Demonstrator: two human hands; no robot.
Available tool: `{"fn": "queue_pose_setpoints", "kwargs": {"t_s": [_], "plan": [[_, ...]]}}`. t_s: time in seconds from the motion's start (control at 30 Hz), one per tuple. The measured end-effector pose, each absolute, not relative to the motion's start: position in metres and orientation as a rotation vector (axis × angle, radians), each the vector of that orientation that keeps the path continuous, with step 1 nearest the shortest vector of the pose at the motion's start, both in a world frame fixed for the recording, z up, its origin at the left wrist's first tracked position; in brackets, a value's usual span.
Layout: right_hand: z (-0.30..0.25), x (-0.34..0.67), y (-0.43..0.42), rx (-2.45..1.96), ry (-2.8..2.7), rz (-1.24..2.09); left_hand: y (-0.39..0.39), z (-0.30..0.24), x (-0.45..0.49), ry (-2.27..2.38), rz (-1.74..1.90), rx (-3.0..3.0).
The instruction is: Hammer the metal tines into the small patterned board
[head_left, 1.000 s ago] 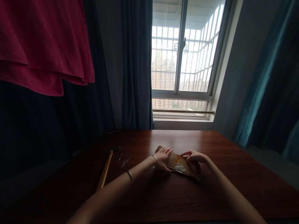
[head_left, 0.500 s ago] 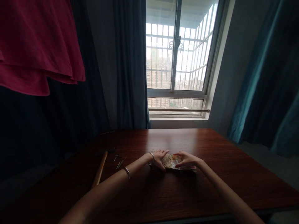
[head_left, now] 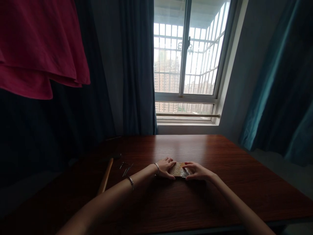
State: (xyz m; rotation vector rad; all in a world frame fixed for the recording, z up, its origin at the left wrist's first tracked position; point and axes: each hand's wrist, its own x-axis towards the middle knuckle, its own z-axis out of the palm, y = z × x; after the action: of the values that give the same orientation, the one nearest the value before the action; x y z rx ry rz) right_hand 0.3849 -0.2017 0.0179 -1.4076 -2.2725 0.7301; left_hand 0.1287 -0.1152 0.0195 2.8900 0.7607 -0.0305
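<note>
One brown wooden table (head_left: pixel 168 209) fills the lower view, standing before a barred window (head_left: pixel 168 68). Blue curtains (head_left: pixel 138 71) flank the window; pink cloth (head_left: pixel 41 52) hangs at upper left. On the table's left side lies a wooden-handled hammer (head_left: pixel 106 176), its near end hidden by the forearm. The left hand (head_left: pixel 165 167) rests on the left end of a flat spotted piece (head_left: pixel 177 169), fingers slightly spread, thumb apart. The right hand (head_left: pixel 199 171) arches over its right end, thumb and forefinger parted. The piece lies at the table's middle; whether it encloses contents cannot be told. Several thin metal pins (head_left: pixel 126 171) lie loose beside the hammer.
</note>
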Motion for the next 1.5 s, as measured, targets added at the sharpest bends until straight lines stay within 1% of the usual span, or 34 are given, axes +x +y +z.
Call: {"fn": "queue_pose_setpoints", "kwargs": {"t_s": [0.2,0.33,0.43,0.63,0.7,0.83,0.9,1.07,1.3,1.4,1.5], "plan": [[0.013,0.389,-0.203,-1.384,-2.202,0.695,-0.111,0.02,0.124,0.717,0.055,2.983],[0.014,0.392,-0.204,-1.398,-2.167,0.712,-0.104,0.02,0.126,0.672,0.154,3.016],[0.014,0.392,-0.205,-1.405,-2.168,0.727,-0.104,0.019,0.127,0.619,0.165,3.002],[0.009,0.39,-0.206,-1.412,-2.155,0.709,-0.111,0.017,0.126,0.807,0.231,2.887],[0.009,0.39,-0.207,-1.423,-2.155,0.682,-0.114,0.016,0.127,0.736,0.252,2.914],[0.015,0.387,-0.21,-1.487,-2.185,0.589,-0.121,0.012,0.132,0.417,0.22,3.102],[0.019,0.383,-0.214,-1.524,-2.202,0.524,-0.123,0.009,0.134,0.389,0.215,3.176],[0.02,0.373,-0.218,-1.58,-2.218,0.381,-0.122,0.005,0.132,0.505,0.284,3.186],[0.016,0.367,-0.216,-1.554,-2.201,0.354,-0.134,0.004,0.131,0.601,0.291,3.137],[0.018,0.367,-0.221,-1.504,-2.219,0.358,-0.134,0.003,0.132,0.705,0.35,3.021],[0.021,0.362,-0.229,-1.51,-2.244,0.351,-0.129,0.0,0.132,0.923,0.456,2.801]]}}
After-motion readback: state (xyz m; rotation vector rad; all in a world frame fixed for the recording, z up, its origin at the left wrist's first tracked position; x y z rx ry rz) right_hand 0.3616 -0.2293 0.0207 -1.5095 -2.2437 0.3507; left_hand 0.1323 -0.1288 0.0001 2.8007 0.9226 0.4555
